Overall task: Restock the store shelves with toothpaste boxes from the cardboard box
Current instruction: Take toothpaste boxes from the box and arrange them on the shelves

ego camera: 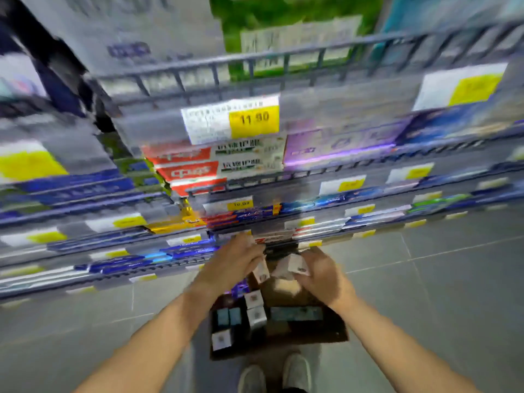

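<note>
Frame heavily motion-blurred. Nearest, at 6 o'clock: two light shoes on grey tiled floor. Just ahead of them, brown cardboard box on the floor, open top, holding toothpaste boxes standing on end, with square white and teal end flaps showing; one long teal carton lies flat toward 3 o'clock inside. Both bare forearms reach forward over the box, converging near frame centre. Left hand at 11 o'clock of the cardboard box, fingers curled round a white-ended carton, knuckles up. Right hand at 1 o'clock of it, fingers curled over another white carton; exact finger lay too blurred to tell. The hands sit near each other, cartons almost touching between them. Beyond, from 9 to 3 o'clock: tiered wire-fronted shelves, grey metal rails, packed with flat rectangular cartons, blue, red, purple. Yellow-and-white price tags clipped along the shelf edges; the nearest legible reads 11.90.
</note>
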